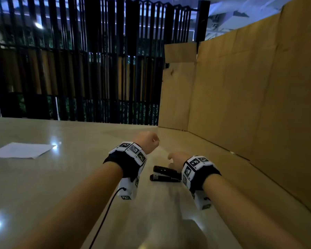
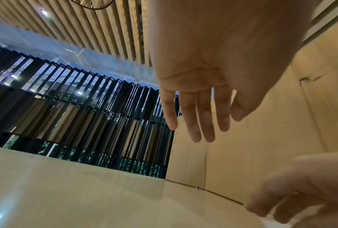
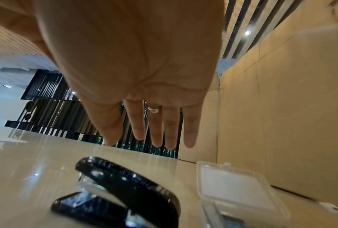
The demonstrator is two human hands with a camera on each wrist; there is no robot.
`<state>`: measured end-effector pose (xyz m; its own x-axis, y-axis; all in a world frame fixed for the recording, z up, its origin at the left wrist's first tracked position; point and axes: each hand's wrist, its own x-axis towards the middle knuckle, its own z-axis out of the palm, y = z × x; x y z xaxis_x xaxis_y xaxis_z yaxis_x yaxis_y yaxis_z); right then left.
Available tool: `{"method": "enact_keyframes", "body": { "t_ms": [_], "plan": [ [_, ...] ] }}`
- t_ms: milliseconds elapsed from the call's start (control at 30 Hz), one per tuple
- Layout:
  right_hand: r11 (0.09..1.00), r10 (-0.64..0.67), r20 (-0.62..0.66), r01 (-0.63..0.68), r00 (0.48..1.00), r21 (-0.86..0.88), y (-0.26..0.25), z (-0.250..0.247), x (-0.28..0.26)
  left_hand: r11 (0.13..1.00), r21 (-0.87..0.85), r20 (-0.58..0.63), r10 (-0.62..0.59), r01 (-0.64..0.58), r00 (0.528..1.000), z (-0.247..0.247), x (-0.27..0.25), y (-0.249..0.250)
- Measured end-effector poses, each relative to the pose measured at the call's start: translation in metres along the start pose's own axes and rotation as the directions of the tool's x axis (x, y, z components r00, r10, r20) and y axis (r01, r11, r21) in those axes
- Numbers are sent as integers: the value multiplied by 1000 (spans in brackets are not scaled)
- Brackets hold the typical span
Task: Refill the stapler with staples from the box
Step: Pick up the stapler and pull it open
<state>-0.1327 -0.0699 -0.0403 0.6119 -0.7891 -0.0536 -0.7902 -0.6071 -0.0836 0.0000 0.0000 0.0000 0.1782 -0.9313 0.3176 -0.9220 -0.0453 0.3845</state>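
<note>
Black stapler (image 1: pixel 166 174) lay on the table, long axis running left to right, just under and left of my right hand (image 1: pixel 176 159). That hand hovered nearer, fingers straight, empty. Clear plastic staple box (image 3: pixel 238 185) sat just right of the stapler. Left hand (image 1: pixel 147 141) was beyond the stapler, released, holding nothing. Glossy beige table (image 1: pixel 52 186); cardboard wall (image 1: pixel 250 96) right, dark slatted screen (image 1: pixel 79 69) far.

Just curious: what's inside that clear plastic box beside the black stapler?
The clear box has its lid raised. Something dark shows blurred at its bottom edge; whether it's staples can't be told. The stapler lies beside it.
</note>
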Motion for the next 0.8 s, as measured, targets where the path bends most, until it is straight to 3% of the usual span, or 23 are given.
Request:
{"method": "enact_keyframes", "body": {
  "t_ms": [200,333,533,667,800],
  "plan": [
    [994,0,121,13,993,-105,-8,24,4,997,5,142,-75,75,987,20,-9,-11],
    [987,-17,65,27,998,-157,-7,39,-3,997,-21,180,-70,75,981,26,-19,-11],
    [996,-82,77,85,994,-40,1,44,-21,994,-27,225,-94,103,970,31,-34,-9],
    [987,-134,-88,142,987,82,4,36,-39,982,-121,237,-110,142,965,28,-43,-9],
    [948,-156,-245,215,957,235,9,14,-58,901,-404,238,-60,155,969,24,-55,-12]
  ]
}}
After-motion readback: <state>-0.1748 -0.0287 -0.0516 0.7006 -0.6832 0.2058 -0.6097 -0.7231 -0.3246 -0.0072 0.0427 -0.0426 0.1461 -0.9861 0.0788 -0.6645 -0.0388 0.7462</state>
